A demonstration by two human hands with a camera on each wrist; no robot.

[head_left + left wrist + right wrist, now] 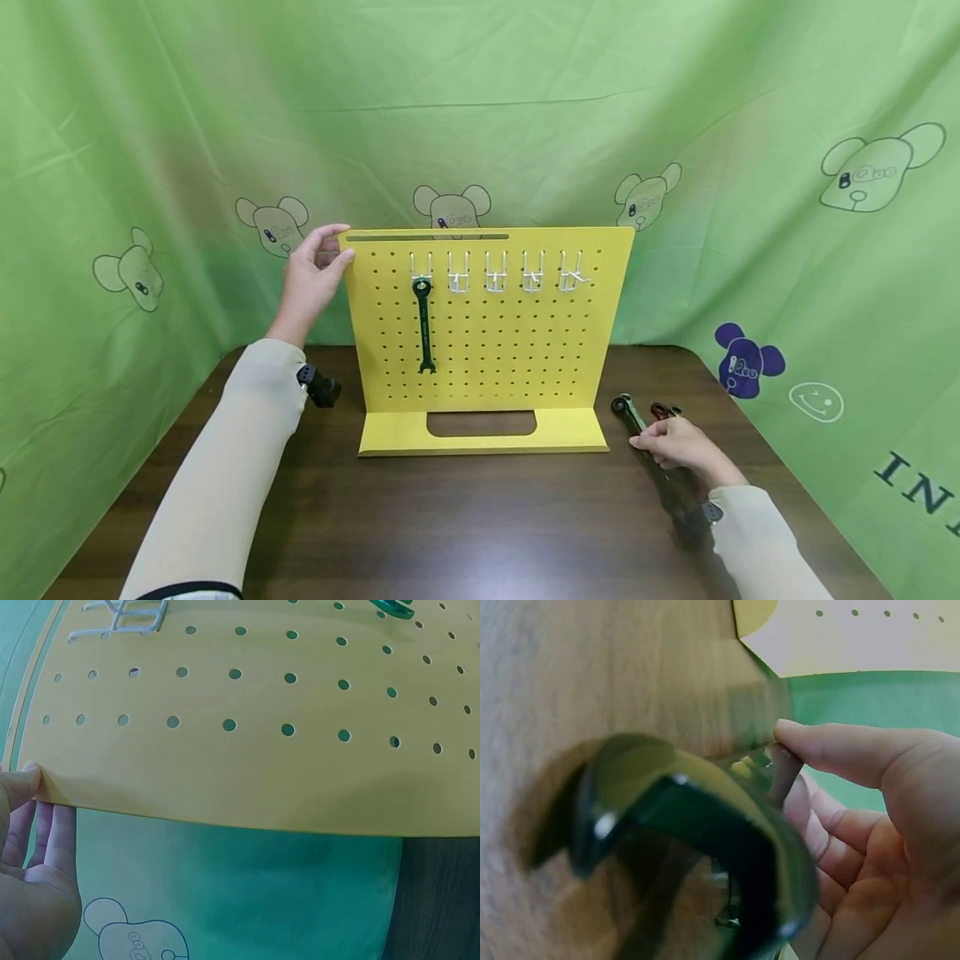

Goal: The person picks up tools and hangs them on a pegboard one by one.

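Observation:
At the upper left corner of a yellow pegboard, my left hand grips the edge. Its thumb lies on the front face and its fingers go behind the board, as the left wrist view also shows. A dark green combination wrench hangs by its ring end from the leftmost white hook. To the right of the board, my right hand pinches a second dark wrench by its shank, ring end pointing away from me. That wrench's open end looms large and blurred in the right wrist view.
Several more white wire hooks line the board's upper part, with no tools on them. Beyond my right hand lie a shiny metal tool and a red-handled tool, partly hidden. A green cloth surrounds the brown table.

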